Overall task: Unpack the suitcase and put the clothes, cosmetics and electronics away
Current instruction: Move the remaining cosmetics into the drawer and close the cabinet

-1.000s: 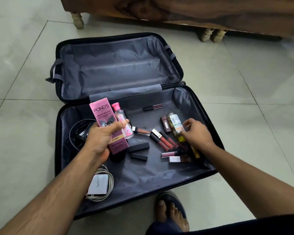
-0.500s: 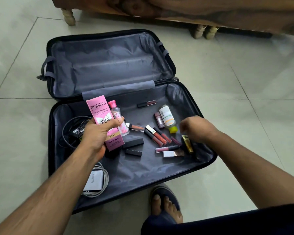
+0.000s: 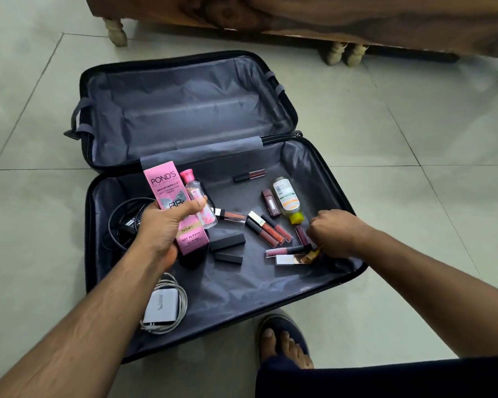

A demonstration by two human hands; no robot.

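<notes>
Your left hand (image 3: 167,228) already grips the pink Pond's box (image 3: 176,209) together with the small pink-capped bottle (image 3: 199,201), thumb across the front and fingers curled behind, held upright over the left part of the open suitcase (image 3: 339,196). Keep that squeeze firm but light, since the carton looks soft enough to crush and the bottle can slide out beside it. Your right hand (image 3: 335,232) is down at the right end of the near half, knuckles up, fingers curled over a gold-tipped tube (image 3: 314,254); the fingertips are hidden beneath the hand, so I cannot say for sure that it is pinched yet. Close on it by its middle and lift straight up, because the pale gold-capped stick (image 3: 292,259) and the pink gloss (image 3: 282,251) lie touching or just beside it and will roll if dragged. Gather the small sticks in one handful rather than one at a time; the red pair of glosses (image 3: 269,231) and the clear bottle with the yellow cap (image 3: 286,201) sit just beyond your knuckles. Leave the white charger (image 3: 160,308) and the black cable (image 3: 127,222) for a separate trip, since the electronics probably go elsewhere. No clothes show in either half, so cosmetics seem the step in hand.
</notes>
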